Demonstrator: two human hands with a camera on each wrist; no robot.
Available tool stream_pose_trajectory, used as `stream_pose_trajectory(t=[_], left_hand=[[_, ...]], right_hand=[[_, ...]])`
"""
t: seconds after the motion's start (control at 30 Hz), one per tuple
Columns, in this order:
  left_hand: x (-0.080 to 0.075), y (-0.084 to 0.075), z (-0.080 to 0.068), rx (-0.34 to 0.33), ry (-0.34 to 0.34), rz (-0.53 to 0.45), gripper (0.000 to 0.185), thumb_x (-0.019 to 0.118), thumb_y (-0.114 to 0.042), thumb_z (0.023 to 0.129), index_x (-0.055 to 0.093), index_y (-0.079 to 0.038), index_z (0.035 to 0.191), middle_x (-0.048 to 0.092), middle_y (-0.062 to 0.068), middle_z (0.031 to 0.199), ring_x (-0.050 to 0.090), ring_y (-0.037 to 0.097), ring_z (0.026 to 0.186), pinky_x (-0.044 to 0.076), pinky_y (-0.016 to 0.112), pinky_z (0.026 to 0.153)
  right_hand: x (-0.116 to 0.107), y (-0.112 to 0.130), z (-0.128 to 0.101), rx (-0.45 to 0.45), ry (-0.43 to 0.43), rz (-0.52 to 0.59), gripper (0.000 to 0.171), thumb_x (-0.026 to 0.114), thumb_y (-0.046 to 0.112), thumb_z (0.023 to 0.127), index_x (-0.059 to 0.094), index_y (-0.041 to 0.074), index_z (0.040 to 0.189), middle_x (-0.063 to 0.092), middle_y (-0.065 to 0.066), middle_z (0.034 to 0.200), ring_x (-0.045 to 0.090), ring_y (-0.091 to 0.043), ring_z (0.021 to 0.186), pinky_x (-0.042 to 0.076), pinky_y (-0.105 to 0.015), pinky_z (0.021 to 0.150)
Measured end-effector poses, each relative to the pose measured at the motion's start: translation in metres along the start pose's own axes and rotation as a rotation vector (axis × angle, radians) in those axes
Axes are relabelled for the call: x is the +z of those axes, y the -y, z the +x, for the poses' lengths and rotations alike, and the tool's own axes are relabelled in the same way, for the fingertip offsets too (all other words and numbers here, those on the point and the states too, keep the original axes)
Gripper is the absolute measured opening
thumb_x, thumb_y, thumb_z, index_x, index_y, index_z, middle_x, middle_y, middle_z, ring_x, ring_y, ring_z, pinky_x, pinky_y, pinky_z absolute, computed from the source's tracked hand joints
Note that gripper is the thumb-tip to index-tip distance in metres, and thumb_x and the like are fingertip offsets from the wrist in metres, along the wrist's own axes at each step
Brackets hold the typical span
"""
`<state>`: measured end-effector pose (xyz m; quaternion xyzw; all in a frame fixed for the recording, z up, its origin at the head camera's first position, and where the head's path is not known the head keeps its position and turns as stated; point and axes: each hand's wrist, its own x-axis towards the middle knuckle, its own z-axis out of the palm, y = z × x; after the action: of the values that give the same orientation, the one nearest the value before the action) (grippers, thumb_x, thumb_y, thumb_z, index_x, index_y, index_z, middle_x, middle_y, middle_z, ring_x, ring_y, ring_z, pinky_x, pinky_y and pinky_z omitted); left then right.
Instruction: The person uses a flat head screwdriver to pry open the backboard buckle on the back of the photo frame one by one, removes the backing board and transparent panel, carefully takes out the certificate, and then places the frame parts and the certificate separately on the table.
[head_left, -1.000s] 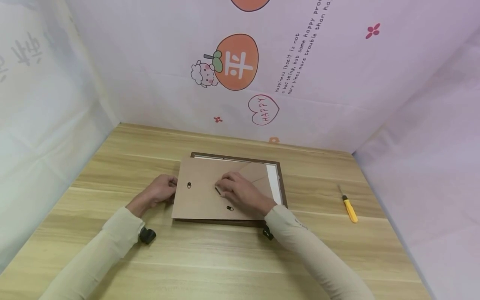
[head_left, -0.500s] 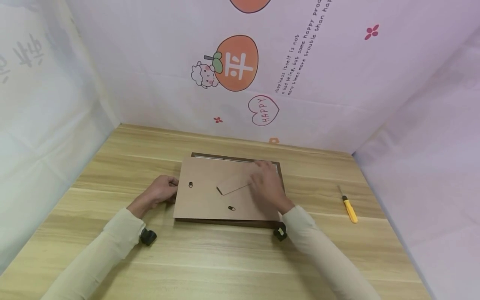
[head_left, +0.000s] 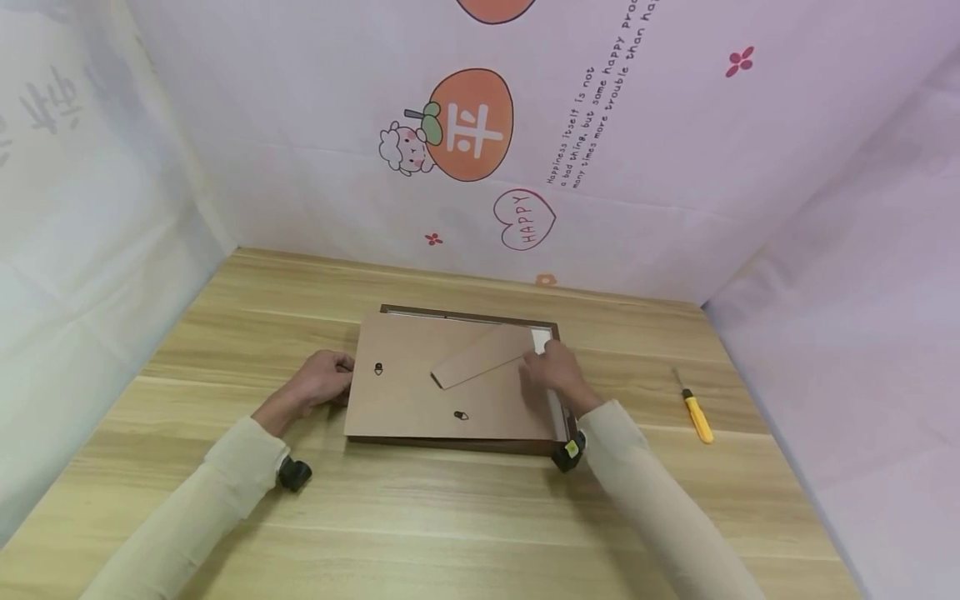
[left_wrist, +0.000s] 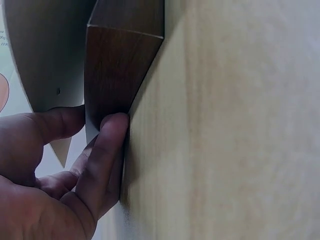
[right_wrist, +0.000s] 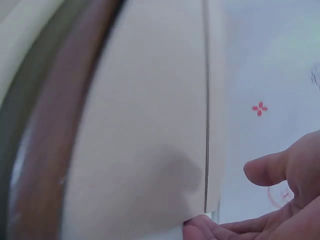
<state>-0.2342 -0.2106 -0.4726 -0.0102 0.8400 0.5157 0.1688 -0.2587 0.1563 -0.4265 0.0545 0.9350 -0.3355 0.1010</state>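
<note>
While the picture frame (head_left: 465,446) lies face down near the middle of the bench (head_left: 420,517), a little toward its far edge, the left hand (head_left: 318,385) holds the frame's left side: the left wrist view shows the thumb (left_wrist: 57,122) on the backing board (head_left: 408,392) and a curled finger (left_wrist: 107,155) pressed against the dark wooden edge (left_wrist: 112,75), so the fingers are clamped on the frame. On the opposite side the right hand (head_left: 555,375) rests at the board's right edge, close to the frame's far right corner, its fingers bent and touching the brown cardboard there (whether they actually pinch the board I cannot tell, since the right wrist view shows only fingertips (right_wrist: 200,231) at the board's edge). A cardboard stand flap (head_left: 480,357) lies slanted across the board, with two small metal hangers (head_left: 378,368) on it. Well apart, near the bench's right edge, lies a yellow-handled utility knife (head_left: 696,412).
</note>
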Motion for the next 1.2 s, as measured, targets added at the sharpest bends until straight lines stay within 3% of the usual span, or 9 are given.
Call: stream_pose_trajectory(t=[0.13,0.23,0.3,0.4,0.6,0.73,0.83,0.97,1.2], left_hand=[[0.001,0.000,0.000,-0.006,-0.016,0.019,0.028,0.055,-0.010,0.097,0.059,0.011,0.116,0.066,0.021,0.102,0.063,0.016,0.076,0.056,0.027,0.066],[0.001,0.000,0.001,-0.010,-0.016,0.022,0.029,0.056,-0.011,0.097,0.058,0.010,0.117,0.066,0.021,0.104,0.064,0.017,0.078,0.056,0.027,0.067],[0.001,0.000,0.002,-0.006,-0.010,0.018,0.031,0.057,-0.012,0.097,0.058,0.011,0.118,0.066,0.021,0.105,0.064,0.017,0.079,0.057,0.027,0.068],[0.001,-0.001,0.004,-0.010,0.002,-0.013,0.032,0.056,-0.012,0.098,0.056,0.012,0.119,0.065,0.021,0.105,0.065,0.016,0.078,0.058,0.027,0.068],[0.000,-0.002,0.004,-0.039,0.021,-0.077,0.034,0.053,-0.011,0.100,0.053,0.014,0.123,0.066,0.020,0.102,0.067,0.015,0.074,0.060,0.028,0.068],[-0.001,-0.003,0.002,-0.056,0.031,-0.106,0.033,0.052,-0.009,0.100,0.052,0.014,0.124,0.066,0.019,0.100,0.067,0.015,0.074,0.060,0.028,0.070],[-0.001,-0.003,0.001,-0.046,0.041,-0.111,0.033,0.053,-0.009,0.100,0.053,0.014,0.123,0.067,0.020,0.102,0.068,0.015,0.076,0.060,0.028,0.071],[0.000,-0.003,0.000,-0.023,0.048,-0.111,0.032,0.054,-0.009,0.099,0.055,0.014,0.122,0.066,0.022,0.106,0.068,0.016,0.078,0.060,0.029,0.073],[0.000,-0.005,-0.001,-0.011,0.033,-0.070,0.030,0.060,-0.011,0.095,0.060,0.013,0.115,0.065,0.019,0.105,0.067,0.016,0.077,0.061,0.029,0.072]], right_hand=[[-0.005,-0.002,0.007,0.061,0.034,0.140,0.037,0.050,0.024,0.100,0.057,-0.012,0.108,0.060,-0.015,0.087,0.050,-0.017,0.069,0.046,-0.029,0.064],[-0.009,-0.006,0.011,0.098,0.085,0.300,0.024,0.054,0.018,0.098,0.054,0.000,0.082,0.041,0.002,0.060,0.037,-0.011,0.052,0.037,-0.026,0.054],[-0.013,-0.011,0.012,0.101,0.116,0.385,0.022,0.054,0.013,0.097,0.051,0.004,0.078,0.037,0.006,0.058,0.037,-0.011,0.054,0.035,-0.025,0.055],[-0.018,-0.020,0.013,0.089,0.167,0.487,0.008,0.052,0.008,0.097,0.054,0.000,0.096,0.043,0.003,0.071,0.042,-0.012,0.065,0.040,-0.026,0.061],[-0.029,-0.034,0.015,0.066,0.264,0.632,0.016,0.047,0.008,0.102,0.045,0.002,0.116,0.050,0.003,0.084,0.049,-0.010,0.076,0.049,-0.027,0.072],[-0.036,-0.037,0.012,0.050,0.286,0.647,0.034,0.047,0.010,0.103,0.041,-0.003,0.134,0.053,0.002,0.091,0.052,-0.008,0.080,0.050,-0.025,0.075],[-0.042,-0.038,0.007,0.031,0.296,0.641,0.053,0.046,0.013,0.103,0.027,-0.008,0.148,0.057,-0.010,0.115,0.057,-0.008,0.090,0.052,-0.023,0.082],[-0.052,-0.041,-0.001,-0.001,0.301,0.679,0.064,0.047,0.015,0.104,0.013,-0.009,0.152,0.042,-0.024,0.143,0.061,-0.006,0.098,0.053,-0.021,0.087],[-0.078,-0.052,-0.019,-0.066,0.279,0.808,0.059,0.047,0.014,0.104,0.018,-0.010,0.149,0.064,0.005,0.106,0.064,-0.002,0.092,0.054,-0.018,0.080]])
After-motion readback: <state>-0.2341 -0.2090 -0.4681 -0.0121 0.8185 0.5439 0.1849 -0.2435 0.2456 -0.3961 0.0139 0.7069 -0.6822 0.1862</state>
